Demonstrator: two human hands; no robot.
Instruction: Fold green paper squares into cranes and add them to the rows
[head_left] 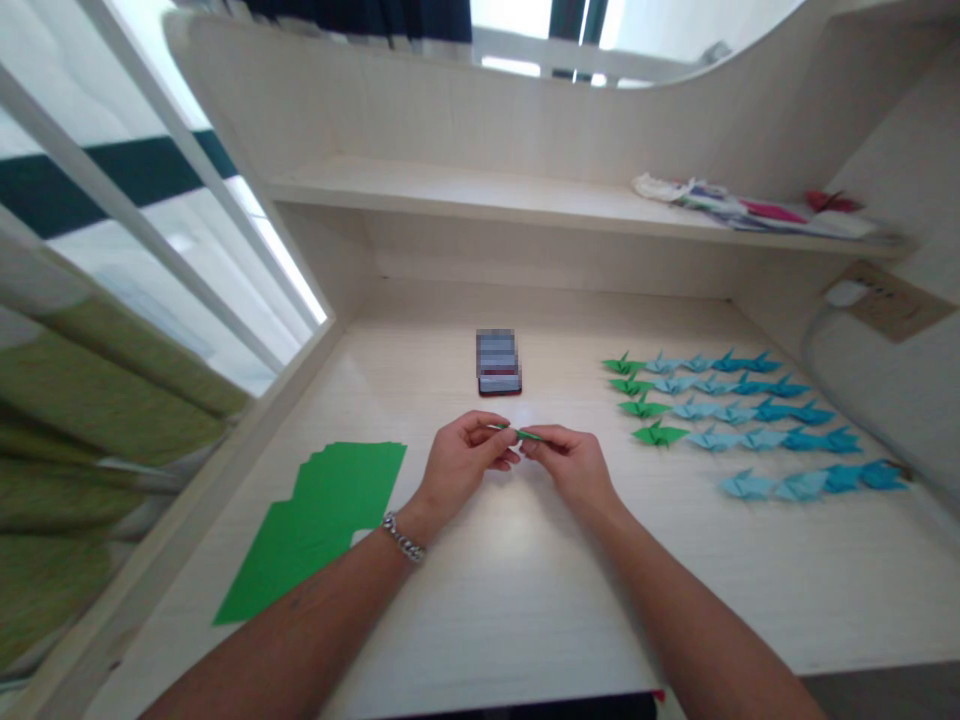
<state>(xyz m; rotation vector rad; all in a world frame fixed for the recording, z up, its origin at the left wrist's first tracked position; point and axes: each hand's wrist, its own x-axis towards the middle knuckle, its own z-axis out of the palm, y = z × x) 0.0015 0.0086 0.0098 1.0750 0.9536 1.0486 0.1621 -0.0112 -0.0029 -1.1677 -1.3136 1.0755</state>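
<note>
My left hand (463, 455) and my right hand (570, 462) meet over the middle of the desk, both pinching a small folded green paper piece (525, 434) between their fingertips. It is narrow and mostly hidden by my fingers. A silver bracelet (403, 538) circles my left wrist. To the left lies a stack of green paper sheets (319, 520). To the right stand rows of finished paper cranes: green ones (645, 408) nearest my hands, then light blue cranes (712, 412) and darker blue cranes (795, 410).
A phone (498, 362) lies flat behind my hands. The pale wooden desk (525, 590) has a raised shelf (480, 195) at the back holding papers and small items (750, 210). A wall socket with a cable (851, 295) is at right. A window with curtain (97, 420) is at left.
</note>
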